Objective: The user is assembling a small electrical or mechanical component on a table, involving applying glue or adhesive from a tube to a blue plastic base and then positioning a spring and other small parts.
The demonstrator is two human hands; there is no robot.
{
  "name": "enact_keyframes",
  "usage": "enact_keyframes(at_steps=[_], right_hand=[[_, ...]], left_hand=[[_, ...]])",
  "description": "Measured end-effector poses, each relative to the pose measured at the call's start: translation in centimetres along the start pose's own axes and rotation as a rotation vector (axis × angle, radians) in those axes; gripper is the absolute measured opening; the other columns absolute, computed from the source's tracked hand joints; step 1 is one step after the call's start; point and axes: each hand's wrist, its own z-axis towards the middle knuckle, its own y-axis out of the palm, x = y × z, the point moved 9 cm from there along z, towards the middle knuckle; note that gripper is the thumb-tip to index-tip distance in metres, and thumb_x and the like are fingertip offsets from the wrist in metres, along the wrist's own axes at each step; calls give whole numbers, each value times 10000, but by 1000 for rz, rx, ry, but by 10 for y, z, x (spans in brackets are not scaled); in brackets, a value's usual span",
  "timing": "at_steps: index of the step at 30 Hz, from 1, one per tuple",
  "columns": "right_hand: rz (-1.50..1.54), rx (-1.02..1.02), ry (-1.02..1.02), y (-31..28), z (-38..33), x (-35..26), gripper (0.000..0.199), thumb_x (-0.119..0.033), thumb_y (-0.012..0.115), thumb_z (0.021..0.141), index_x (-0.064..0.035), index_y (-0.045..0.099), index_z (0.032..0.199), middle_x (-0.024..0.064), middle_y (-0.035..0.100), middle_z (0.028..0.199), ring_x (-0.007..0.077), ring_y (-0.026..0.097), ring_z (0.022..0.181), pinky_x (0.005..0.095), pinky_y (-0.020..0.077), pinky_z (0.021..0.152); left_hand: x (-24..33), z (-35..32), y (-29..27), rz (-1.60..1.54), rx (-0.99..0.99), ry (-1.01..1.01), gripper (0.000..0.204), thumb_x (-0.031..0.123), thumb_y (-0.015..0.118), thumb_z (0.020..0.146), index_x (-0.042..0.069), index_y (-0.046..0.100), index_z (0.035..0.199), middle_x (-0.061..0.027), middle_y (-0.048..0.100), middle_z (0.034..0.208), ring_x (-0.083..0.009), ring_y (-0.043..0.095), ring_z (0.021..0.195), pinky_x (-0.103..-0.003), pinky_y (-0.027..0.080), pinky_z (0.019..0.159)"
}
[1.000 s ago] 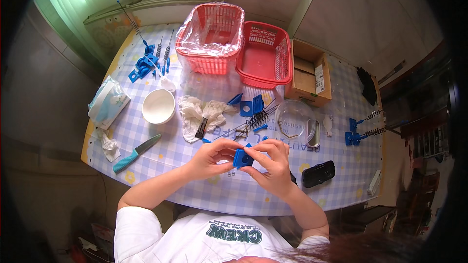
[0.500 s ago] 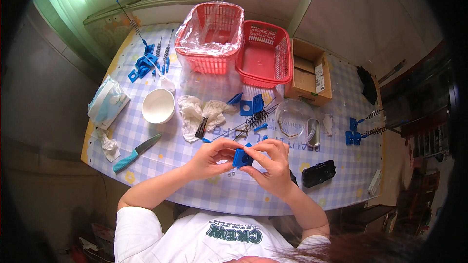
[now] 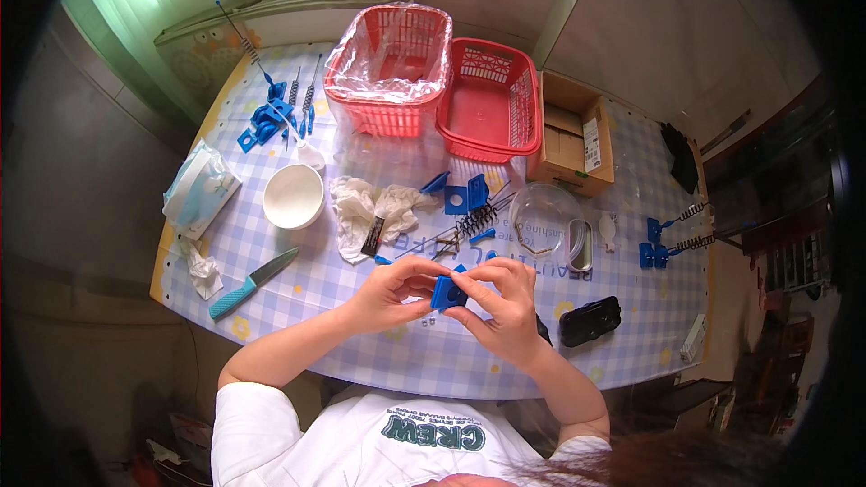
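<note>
Both arms bare from above the elbows, bent, drawn in before the torso. Left forearm (image 3: 298,334) slants up and inward from an elbow set well out to the side; wrist (image 3: 350,314) near straight. Right forearm (image 3: 570,385) runs steeper, up and to the left, its wrist (image 3: 534,352) in line. Hands meet close together at mid-body. Left hand (image 3: 403,289): fingers bent and reaching right, thumb below, pinching. Right hand (image 3: 499,300): index angled inward, other fingers curled, thumb beneath, pinching too. Some fingertips hidden.
</note>
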Motion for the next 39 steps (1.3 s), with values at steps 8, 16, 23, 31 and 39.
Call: enact_keyframes(at_steps=[8,16,23,31,39], right_hand=[[-25,5,-16,-1,0,-2,459,-215,743,539,-110,611,967,12,560,882,215,482,852,341,311,732],[-20,6,-16,0,0,-2,456,-201,745,537,-101,611,961,20,566,883,215,491,847,329,315,700],[-10,8,-21,0,0,-2,461,-194,746,535,-101,610,966,22,567,884,216,492,845,323,320,684],[17,1,-7,0,0,-1,454,-181,744,540,-91,608,964,38,579,921,230,503,875,325,351,716],[14,-15,-32,2,2,-3,444,-152,744,539,-55,599,947,59,600,927,206,555,867,314,359,720]], left_hand=[[0,0,0,11,0,8,373,-67,552,742,3,428,1087,-91,516,1037,-176,550,947,-282,454,817],[-1,0,-1,7,10,10,361,-61,551,746,2,433,1081,-88,516,1021,-179,550,948,-283,455,817],[0,0,0,15,3,6,365,-69,548,745,3,431,1084,-88,517,1020,-181,548,953,-284,454,819],[0,0,2,-19,-30,44,393,-97,530,741,6,412,1101,-95,491,1052,-198,527,988,-321,441,851],[2,1,2,-46,-36,92,415,-112,527,728,8,406,1106,-111,430,1111,-216,505,1020,-316,435,864]])
